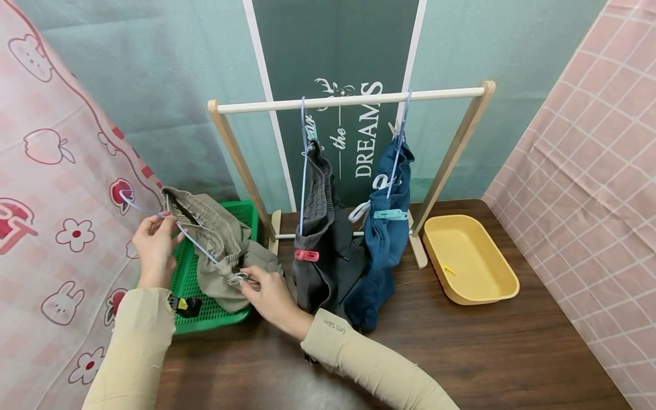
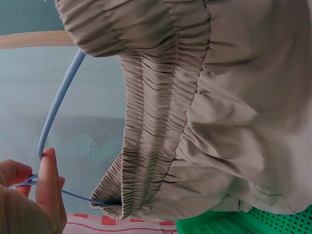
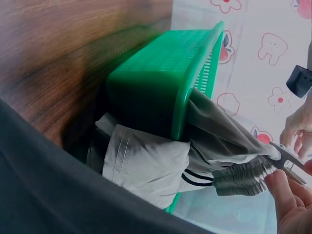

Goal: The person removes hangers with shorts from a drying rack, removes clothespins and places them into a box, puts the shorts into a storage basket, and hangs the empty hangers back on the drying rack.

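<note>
My left hand (image 1: 155, 253) pinches the blue hanger (image 2: 61, 100) just below its hook. Beige-grey elastic-waist trousers (image 1: 217, 225) hang from the hanger, its wire passing inside the gathered waistband. At the waistband's near end, my right hand (image 1: 271, 296) pinches a grey clothespin (image 3: 288, 160) between thumb and fingers, its tip against the fabric. The lower part of the trousers drapes over the green basket (image 3: 146, 83) and its rim. In the right wrist view, part of the right hand is cut off by the frame's edge.
A wooden rack (image 1: 348, 101) carries dark grey trousers (image 1: 320, 228) with a red clothespin (image 1: 306, 255) and blue trousers (image 1: 384, 228) with a light blue clothespin (image 1: 391, 214). At right, a yellow tray (image 1: 476, 250) holds a small yellow clothespin (image 1: 450, 271). A patterned curtain (image 1: 56, 188) borders the left.
</note>
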### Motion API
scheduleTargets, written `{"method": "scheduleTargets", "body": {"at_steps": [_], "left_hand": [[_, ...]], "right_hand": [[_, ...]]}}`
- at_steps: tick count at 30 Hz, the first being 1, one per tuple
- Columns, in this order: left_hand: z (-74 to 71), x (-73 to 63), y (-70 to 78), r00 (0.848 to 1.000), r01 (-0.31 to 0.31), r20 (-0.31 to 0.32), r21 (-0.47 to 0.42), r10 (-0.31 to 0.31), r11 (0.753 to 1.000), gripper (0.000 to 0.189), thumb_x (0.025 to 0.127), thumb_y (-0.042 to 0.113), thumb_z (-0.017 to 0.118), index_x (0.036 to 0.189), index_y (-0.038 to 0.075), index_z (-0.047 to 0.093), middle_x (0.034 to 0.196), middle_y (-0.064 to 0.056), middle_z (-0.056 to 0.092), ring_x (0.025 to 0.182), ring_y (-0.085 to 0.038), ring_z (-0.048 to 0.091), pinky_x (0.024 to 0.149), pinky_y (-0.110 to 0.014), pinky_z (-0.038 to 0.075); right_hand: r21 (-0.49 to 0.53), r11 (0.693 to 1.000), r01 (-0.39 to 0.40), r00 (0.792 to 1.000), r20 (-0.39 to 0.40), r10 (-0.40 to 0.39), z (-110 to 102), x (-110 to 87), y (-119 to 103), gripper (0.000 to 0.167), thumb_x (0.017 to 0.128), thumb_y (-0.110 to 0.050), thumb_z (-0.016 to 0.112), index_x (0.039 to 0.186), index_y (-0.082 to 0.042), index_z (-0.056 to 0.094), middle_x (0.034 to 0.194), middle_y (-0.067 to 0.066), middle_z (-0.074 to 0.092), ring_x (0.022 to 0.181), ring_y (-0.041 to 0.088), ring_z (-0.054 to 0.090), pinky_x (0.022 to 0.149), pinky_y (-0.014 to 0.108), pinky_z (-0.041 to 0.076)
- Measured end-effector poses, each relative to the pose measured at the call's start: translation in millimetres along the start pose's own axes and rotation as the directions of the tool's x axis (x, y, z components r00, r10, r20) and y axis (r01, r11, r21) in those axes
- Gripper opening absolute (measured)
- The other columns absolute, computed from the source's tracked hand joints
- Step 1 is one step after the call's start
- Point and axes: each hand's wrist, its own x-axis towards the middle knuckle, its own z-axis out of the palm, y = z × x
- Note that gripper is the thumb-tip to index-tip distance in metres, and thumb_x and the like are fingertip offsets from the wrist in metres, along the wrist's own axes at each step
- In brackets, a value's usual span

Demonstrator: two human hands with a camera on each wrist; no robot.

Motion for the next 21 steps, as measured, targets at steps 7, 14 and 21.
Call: {"method": "scheduleTargets", "body": {"at_steps": [7,14,21], "left_hand": [[1.4,-1.7,-0.9,1.000,0.015,0.009,0.003,-0.015,1.000,0.009,0.093,0.005,0.055,0.086,0.010,0.052,0.093,0.007,0.058,0.068,-0.005,0.059,0.050,-0.018,0.053],[5.4,-3.1,-3.1,0.999,0.035,0.019,-0.035,-0.034,0.999,0.013,0.091,0.001,0.057,0.083,0.009,0.051,0.092,0.006,0.058,0.065,-0.007,0.062,0.050,-0.020,0.053],[6.2,-1.7,-3.7,0.999,0.028,0.022,-0.057,-0.027,0.998,0.012,0.091,0.001,0.057,0.083,0.009,0.053,0.093,0.005,0.059,0.067,-0.007,0.062,0.051,-0.020,0.054]], "right_hand": [[0.201,0.969,-0.146,0.989,0.009,0.148,3.2,4.0,2.2,0.027,0.088,-0.007,0.058,0.115,-0.001,0.062,0.105,0.015,0.072,0.093,0.016,0.071,0.077,0.013,0.052],[0.132,0.976,-0.176,0.983,-0.026,0.180,1.6,4.3,-0.5,0.024,0.089,-0.017,0.065,0.108,-0.003,0.061,0.101,0.012,0.067,0.088,0.014,0.067,0.075,0.013,0.051],[0.052,0.994,-0.097,0.989,-0.103,0.102,-1.2,4.1,0.6,0.022,0.088,-0.021,0.068,0.103,-0.005,0.069,0.095,0.007,0.072,0.083,0.011,0.070,0.072,0.009,0.049]]}}
